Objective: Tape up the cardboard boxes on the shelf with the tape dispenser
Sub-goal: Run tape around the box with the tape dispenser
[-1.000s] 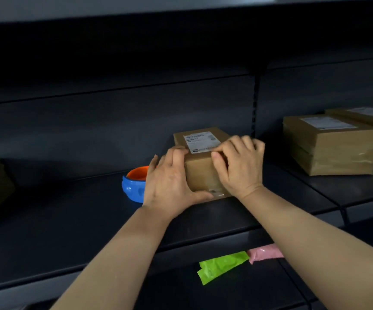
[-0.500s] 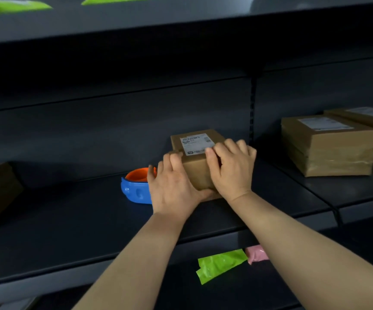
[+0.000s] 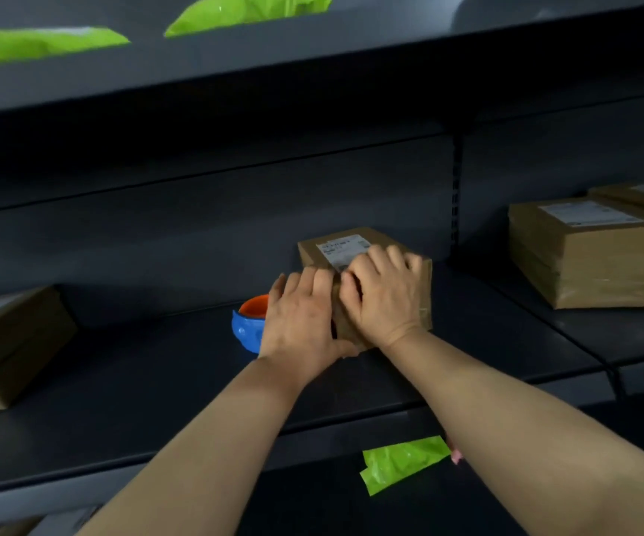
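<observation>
Fingers (image 3: 312, 276), left hand (image 3: 301, 315): bent over the near-left top edge of the small cardboard box (image 3: 308, 255), thumb low on its near face, clamped on it.
Fingers (image 3: 374, 259), right hand (image 3: 384, 299): curled over the box top just beside the white label (image 3: 341, 247), gripping the near-right part. Hands lie side by side. Forearms are bare.

Surface: dark metal shelf (image 3: 119, 381) with a dark back panel (image 3: 196, 226) and a slotted upright (image 3: 455, 195) right of centre. Light is dim. An upper shelf (image 3: 351, 52) and a lower shelf (image 3: 312, 497) are in view.

Small cardboard box: mid-shelf, close to the back panel, flat, label side up, turned askew to the shelf's front edge. Its long axis cannot be told, as the near half lies under the hands.

Tape dispenser (image 3: 245, 330): blue body, orange inside, standing on the shelf just left of the left hand and partly hidden by it.

Large cardboard box (image 3: 591, 265): right, labelled, well apart from the small box, with dark shelf surface between them. A second box (image 3: 637, 197) lies beyond it at the frame edge.

Left box (image 3: 11, 342): far left, blurred, well apart from the dispenser.

Green bags (image 3: 247, 11): two on the upper shelf. Green bag (image 3: 401, 462): on the lower shelf, below the front edge.
</observation>
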